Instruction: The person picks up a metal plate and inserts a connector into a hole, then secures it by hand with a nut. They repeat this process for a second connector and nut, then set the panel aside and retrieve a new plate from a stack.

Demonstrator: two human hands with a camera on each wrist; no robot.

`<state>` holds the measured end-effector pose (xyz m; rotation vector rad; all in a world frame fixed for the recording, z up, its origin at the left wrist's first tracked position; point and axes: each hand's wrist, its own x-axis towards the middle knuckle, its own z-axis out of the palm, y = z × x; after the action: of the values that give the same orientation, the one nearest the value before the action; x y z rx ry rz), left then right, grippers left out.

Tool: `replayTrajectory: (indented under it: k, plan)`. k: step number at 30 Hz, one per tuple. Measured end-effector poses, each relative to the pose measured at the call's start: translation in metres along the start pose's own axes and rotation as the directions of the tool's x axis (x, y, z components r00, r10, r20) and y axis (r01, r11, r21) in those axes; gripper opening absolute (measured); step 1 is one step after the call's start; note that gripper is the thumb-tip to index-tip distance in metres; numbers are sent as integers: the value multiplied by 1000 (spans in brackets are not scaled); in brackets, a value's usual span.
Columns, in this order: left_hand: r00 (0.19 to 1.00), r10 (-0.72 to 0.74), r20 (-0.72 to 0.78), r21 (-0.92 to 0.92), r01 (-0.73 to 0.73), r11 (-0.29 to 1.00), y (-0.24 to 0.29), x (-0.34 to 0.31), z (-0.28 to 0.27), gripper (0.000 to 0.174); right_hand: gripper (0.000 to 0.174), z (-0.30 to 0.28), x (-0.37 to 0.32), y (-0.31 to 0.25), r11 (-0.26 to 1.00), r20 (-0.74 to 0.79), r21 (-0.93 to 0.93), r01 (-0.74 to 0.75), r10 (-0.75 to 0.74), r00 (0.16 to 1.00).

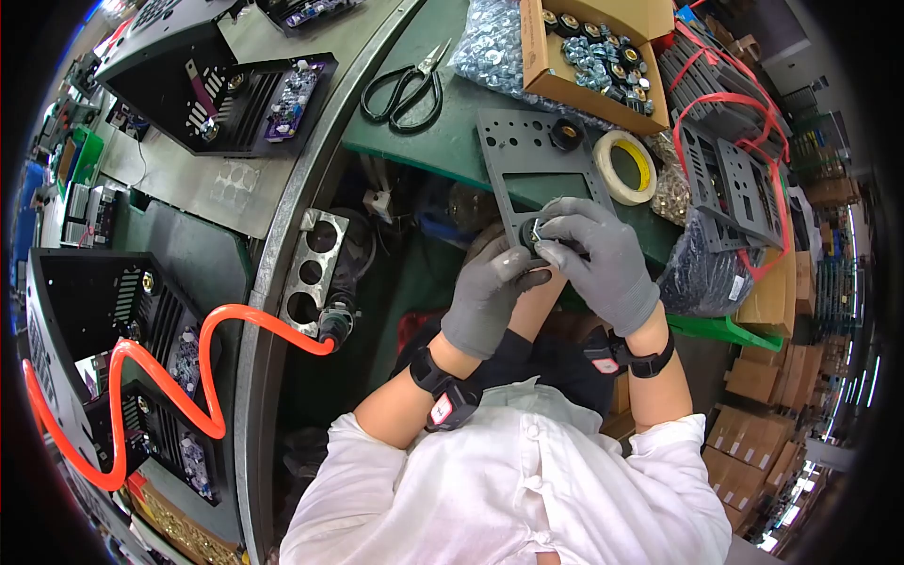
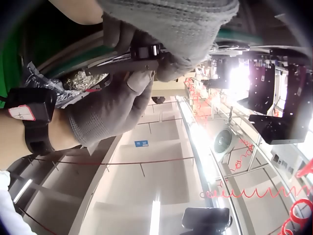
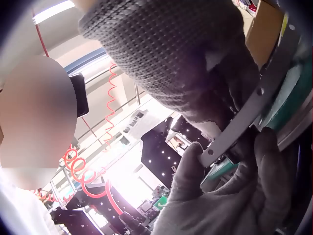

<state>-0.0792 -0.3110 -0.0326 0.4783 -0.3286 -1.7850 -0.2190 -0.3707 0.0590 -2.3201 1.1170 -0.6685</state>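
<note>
A grey metal plate [image 1: 544, 179] with round holes and a large cut-out leans over the edge of the green bench, its near corner between both gloved hands. A black round foot [image 1: 528, 235] with a shiny metal centre sits at that corner. My left hand [image 1: 485, 297] pinches the corner, thumb on one side and fingers on the other, as the right wrist view shows. My right hand [image 1: 603, 254] curls its thumb and fingers about the foot, partly hiding it. Another black round foot [image 1: 567, 135] sits on the plate's far corner.
Beside the plate lie a tape roll [image 1: 624, 168] and black scissors [image 1: 405, 94]. A cardboard box [image 1: 537, 56] holds feet and bolts. Strapped grey plates [image 1: 739, 179] stand at the right. An orange coiled hose [image 1: 217, 377] and black housings [image 1: 212, 113] are at the left.
</note>
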Motion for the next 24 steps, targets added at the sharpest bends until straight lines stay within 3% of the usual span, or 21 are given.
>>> replayTrajectory:
  k: [10, 15, 19, 22, 24]
  plan:
    - [999, -40, -26, -67, 38, 997, -1, -2, -3, 48, 17, -13, 21, -3, 949, 214, -227, 221, -172, 962]
    - [996, -13, -89, 75, 20, 997, -3, -5, 5, 52, 21, -3, 15, -3, 869, 115, -492, 61, -5, 993]
    - [993, -5, -114, 54, 12, 998, -5, -7, 9, 56, 28, 0, 14, 0, 755, 106, -654, -47, 153, 982]
    - [995, 13, -101, 93, -3, 996, -1, -7, 12, 59, 19, -6, 10, -5, 823, 4, -563, -73, 91, 996]
    - [995, 7, -99, 107, 4, 994, -1, -5, 11, 59, 6, -10, 11, -12, 897, -65, -422, 132, -175, 982]
